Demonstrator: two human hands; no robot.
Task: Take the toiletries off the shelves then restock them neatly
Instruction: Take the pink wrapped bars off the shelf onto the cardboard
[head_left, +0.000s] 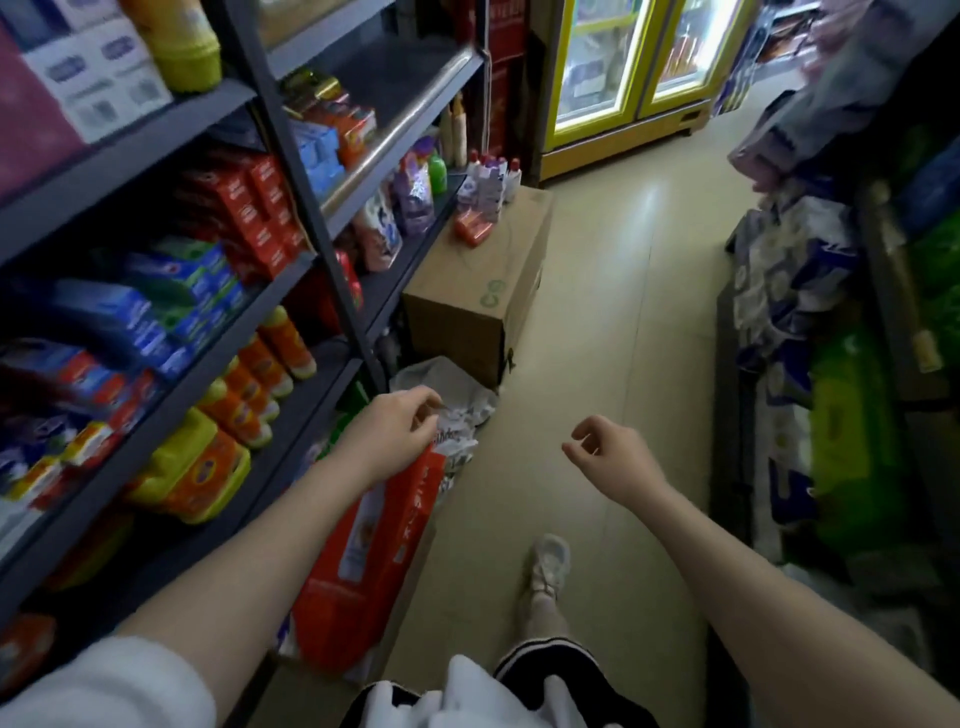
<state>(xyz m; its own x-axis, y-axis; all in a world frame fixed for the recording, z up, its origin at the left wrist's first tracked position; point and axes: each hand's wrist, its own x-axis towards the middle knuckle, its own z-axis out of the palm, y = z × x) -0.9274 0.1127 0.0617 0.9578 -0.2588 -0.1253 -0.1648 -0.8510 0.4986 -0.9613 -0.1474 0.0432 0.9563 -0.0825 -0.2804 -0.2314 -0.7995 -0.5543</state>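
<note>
While fingers (426, 415) empty, toiletries (249, 384) shelved apart.

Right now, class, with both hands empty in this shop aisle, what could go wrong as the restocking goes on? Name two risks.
1. The red carton leans on the floor by the shelf, close to the person's shoe; a step could trip on it or knock it over.
2. The small bottles stand on the cardboard box near its edge; a bump from the left hand or right hand might topple them.

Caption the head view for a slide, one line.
In a shop aisle, left hand and right hand hang empty beside stocked shelves, a cardboard box ahead.
</note>
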